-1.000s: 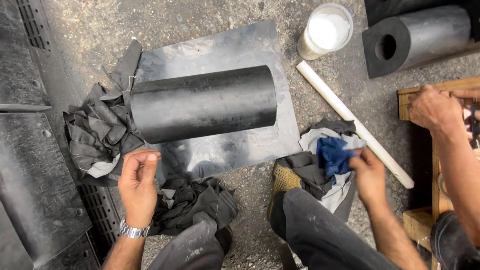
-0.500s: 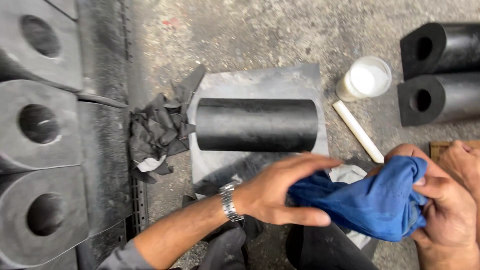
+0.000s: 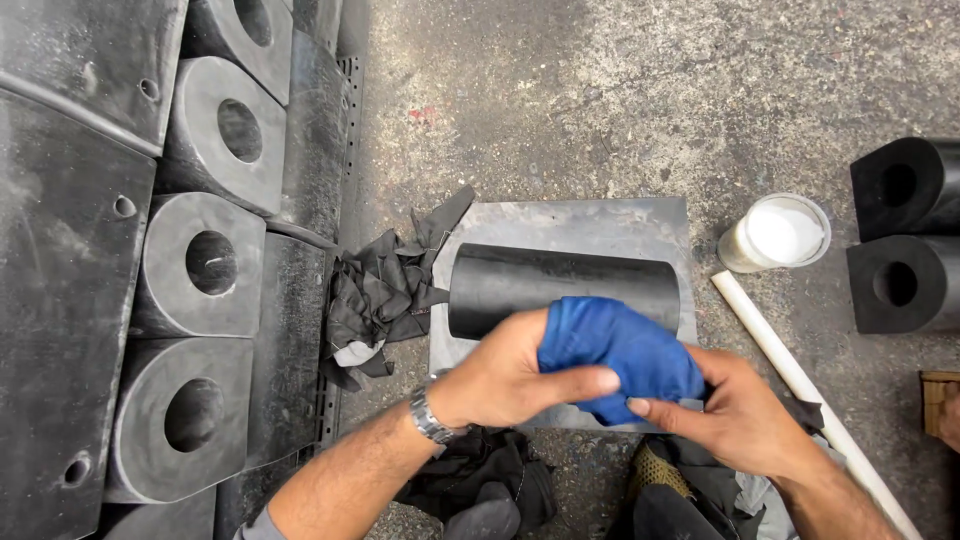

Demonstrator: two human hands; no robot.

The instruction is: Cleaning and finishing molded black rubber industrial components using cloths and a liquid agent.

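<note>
Hands, left hand (image 3: 500, 375) and right hand (image 3: 735, 410), grip blue cloth (image 3: 615, 350).

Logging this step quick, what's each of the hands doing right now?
Left hand: closed on the blue cloth, thumb across its front.
Right hand: closed on the same blue cloth from below and the right.

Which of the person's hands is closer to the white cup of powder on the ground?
The right hand. It holds the blue cloth below and slightly left of the white cup. The left hand grips the same cloth from the far side, farther away from the cup.
</note>
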